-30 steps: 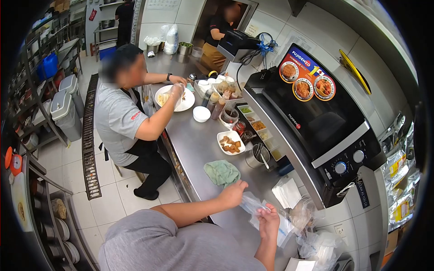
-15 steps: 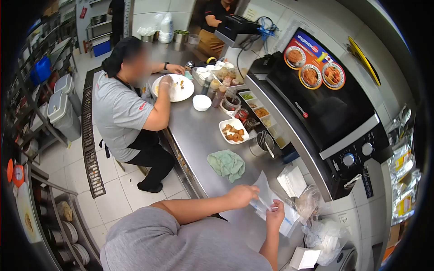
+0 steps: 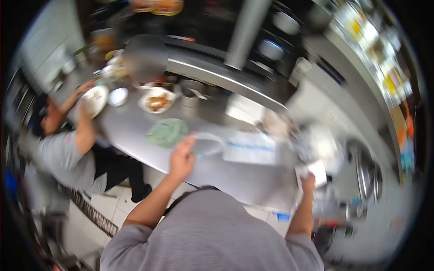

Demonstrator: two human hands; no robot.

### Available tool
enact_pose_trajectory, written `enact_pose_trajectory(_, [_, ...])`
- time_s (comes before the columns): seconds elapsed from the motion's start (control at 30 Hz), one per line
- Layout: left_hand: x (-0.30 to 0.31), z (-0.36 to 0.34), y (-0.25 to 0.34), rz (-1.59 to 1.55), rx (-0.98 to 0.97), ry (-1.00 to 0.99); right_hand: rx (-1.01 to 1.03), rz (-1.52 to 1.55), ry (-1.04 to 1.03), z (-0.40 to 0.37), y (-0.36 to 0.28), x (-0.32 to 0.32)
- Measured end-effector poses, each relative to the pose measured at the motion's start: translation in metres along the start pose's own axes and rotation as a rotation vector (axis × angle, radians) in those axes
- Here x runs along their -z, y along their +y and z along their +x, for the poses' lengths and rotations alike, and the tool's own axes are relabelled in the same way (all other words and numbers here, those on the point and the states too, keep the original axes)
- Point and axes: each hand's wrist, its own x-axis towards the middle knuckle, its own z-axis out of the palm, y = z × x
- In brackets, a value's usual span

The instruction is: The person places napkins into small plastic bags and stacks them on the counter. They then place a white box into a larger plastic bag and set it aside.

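Observation:
A white bag with blue print [image 3: 251,148] lies on the steel counter, its thin translucent end towards my left hand. My left hand [image 3: 182,158] is closed, with its fingertips at that end of the bag; motion blurs the exact contact. Off to the right, my right hand [image 3: 308,181] has its bunched fingers on the edge of a folded white paper piece [image 3: 317,170]. Just beyond my left hand sits a crumpled green cloth [image 3: 167,133].
A square white bowl of browned food pieces [image 3: 157,102] and a metal container [image 3: 190,100] stand along the counter's back. White napkins [image 3: 244,108] and clear plastic bags [image 3: 318,147] lie farther right. At left, a co-worker [image 3: 68,149] handles a white plate [image 3: 96,100].
My view has swung to the right and blurred. My right hand has let go of the printed bag and moved right to the white paper. The bag now lies flatter on the counter.

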Motion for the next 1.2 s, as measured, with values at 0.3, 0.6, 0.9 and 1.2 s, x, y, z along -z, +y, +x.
enact_pose_trajectory(0.3, [-0.087, -0.012, 0.081, 0.092, -0.168, -0.427, -0.157, 0.131, 0.113, -0.008, -0.045, 0.054])
enact_pose_trajectory(0.6, [-0.134, -0.015, 0.112, 0.130, -0.104, -0.412, -0.139, 0.383, 0.000, -0.006, -0.022, 0.067])
enact_pose_trajectory(0.9, [-0.149, -0.018, 0.124, 0.224, 0.103, -0.413, 0.146, 1.204, -0.424, -0.066, -0.114, 0.115])
enact_pose_trajectory(1.2, [-0.125, 0.024, 0.113, 0.243, 0.141, -0.593, 0.552, 0.839, -1.155, -0.140, -0.244, 0.150])
